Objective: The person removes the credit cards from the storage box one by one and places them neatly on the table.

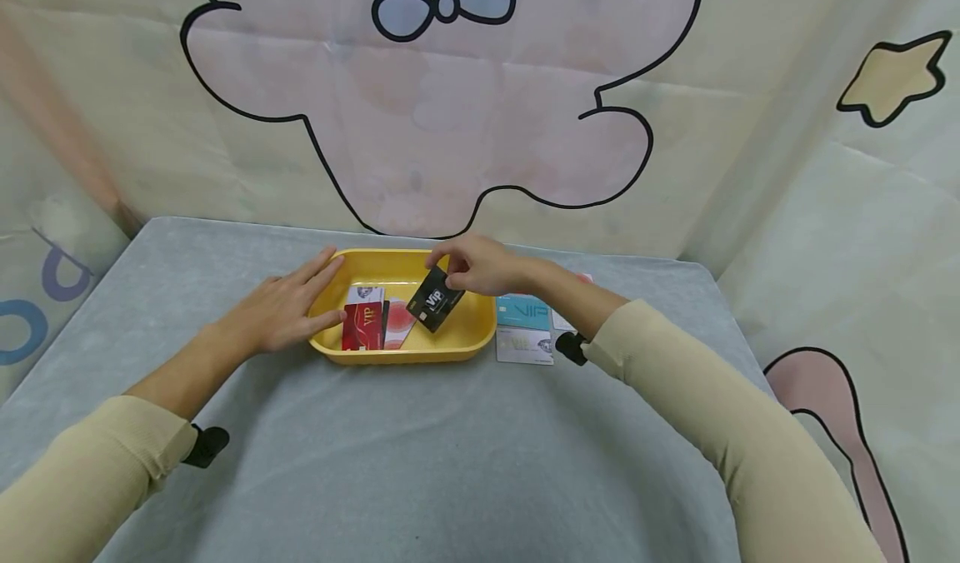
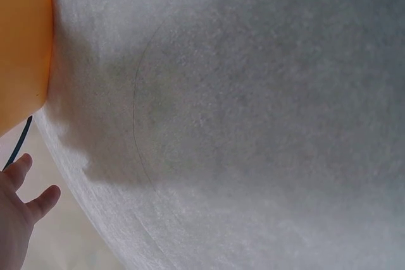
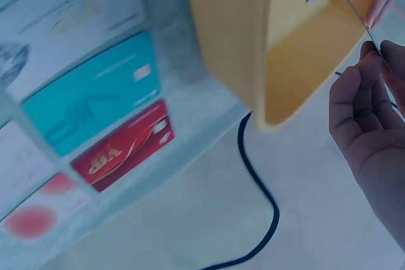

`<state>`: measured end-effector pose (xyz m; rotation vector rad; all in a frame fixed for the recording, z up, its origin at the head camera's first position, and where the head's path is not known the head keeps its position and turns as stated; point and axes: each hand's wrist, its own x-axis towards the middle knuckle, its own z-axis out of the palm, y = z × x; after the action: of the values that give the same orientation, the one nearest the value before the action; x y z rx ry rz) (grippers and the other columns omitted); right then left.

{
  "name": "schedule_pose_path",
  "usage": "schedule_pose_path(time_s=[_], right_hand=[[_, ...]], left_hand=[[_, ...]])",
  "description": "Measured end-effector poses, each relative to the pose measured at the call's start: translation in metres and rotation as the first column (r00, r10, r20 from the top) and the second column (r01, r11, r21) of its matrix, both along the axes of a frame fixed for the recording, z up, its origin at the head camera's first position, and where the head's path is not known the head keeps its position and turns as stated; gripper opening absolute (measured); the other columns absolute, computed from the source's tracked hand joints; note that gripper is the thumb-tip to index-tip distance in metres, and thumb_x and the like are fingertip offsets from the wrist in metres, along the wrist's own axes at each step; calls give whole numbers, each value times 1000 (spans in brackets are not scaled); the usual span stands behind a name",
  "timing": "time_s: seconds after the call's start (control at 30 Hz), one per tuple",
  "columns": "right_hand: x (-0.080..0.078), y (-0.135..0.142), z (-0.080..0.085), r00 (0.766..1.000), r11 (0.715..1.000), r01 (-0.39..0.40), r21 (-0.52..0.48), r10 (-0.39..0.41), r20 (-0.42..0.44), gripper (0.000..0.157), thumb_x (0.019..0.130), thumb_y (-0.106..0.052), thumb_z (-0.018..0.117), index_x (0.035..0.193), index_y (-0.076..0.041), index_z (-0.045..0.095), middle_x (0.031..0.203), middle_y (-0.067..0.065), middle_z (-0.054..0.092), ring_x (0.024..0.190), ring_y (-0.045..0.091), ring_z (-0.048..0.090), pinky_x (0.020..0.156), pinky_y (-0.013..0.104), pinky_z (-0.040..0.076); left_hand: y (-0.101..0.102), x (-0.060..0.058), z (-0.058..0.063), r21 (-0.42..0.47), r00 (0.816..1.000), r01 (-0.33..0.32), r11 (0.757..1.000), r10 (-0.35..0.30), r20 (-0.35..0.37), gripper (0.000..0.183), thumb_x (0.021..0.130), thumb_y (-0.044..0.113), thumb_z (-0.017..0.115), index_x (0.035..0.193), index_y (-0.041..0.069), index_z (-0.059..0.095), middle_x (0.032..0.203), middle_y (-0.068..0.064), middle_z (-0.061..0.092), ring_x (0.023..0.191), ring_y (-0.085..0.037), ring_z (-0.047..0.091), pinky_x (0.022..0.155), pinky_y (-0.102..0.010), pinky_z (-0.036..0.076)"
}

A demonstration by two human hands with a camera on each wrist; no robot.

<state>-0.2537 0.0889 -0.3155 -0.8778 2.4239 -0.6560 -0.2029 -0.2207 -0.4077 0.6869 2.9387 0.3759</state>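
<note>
My right hand [image 1: 480, 265] pinches a black VIP card [image 1: 433, 299] by its upper right edge, over the yellow tray [image 1: 480, 342]. In the right wrist view that card shows edge-on between thumb and curled fingers. My left hand [image 1: 288, 305] rests at the tray's left rim with its fingers spread, the thumb reaching over the edge near a red VIP card [image 1: 362, 327]. Inside the tray, the red card overlaps a white card [image 1: 365, 294], with a dark card edge and a pink-and-white card [image 1: 397, 323] beside it.
Right of the tray, several cards lie in rows on the grey cloth-covered table [image 1: 420, 446]: a teal card [image 3: 95, 93], a silver card [image 1: 525, 345], a red card [image 3: 126, 147] and a white card with red spots [image 3: 44, 210]. A cartoon-printed curtain [image 1: 465, 130] hangs behind the table.
</note>
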Motion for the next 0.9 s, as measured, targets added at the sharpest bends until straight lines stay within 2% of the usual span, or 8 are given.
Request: schedule_pose_path(time_s=[0.13,0.3,0.57,0.77,0.9], right_hand=[[1,14,7,999,999,33,1,-33,-22,33,97,-4,59,129,-12,63,101,9,66,94,23,59,85,28,53],[3,27,15,998,999,37,-14,-38,-56,32,97,-4,60,128,-11,63,100,9,66,91,24,61,85,29,54],[8,46,26,998,997,49,-59,-52,-44,30,96,-2,60,124,-10,62,93,10,66,85,24,62,83,32,54],[12,64,29,995,992,99,-79,-99,7,27,94,0,59,120,-8,62,91,12,66,80,25,65,76,35,56],[13,78,28,989,986,141,-90,-137,50,28,93,1,59,120,-7,61,91,13,65,80,27,67,78,37,56]], left_hand=[[1,-1,0,-5,1000,-2,1000,2,7,86,97,53,51,159,6,15,166,-18,10,143,-43,32,102,-70,34],[2,0,1,-5,1000,0,1000,0,6,86,97,52,52,159,5,15,165,-18,10,142,-44,32,102,-71,34],[2,1,0,-9,1000,-12,1000,12,15,87,96,53,52,159,6,15,165,-18,9,142,-44,32,102,-72,33],[3,1,-1,-18,1000,-18,1000,18,10,87,96,54,52,159,6,15,165,-19,11,142,-44,32,103,-72,32],[3,2,1,-20,1000,-17,1000,18,11,87,96,53,52,159,6,15,165,-19,10,142,-45,32,103,-71,32]])
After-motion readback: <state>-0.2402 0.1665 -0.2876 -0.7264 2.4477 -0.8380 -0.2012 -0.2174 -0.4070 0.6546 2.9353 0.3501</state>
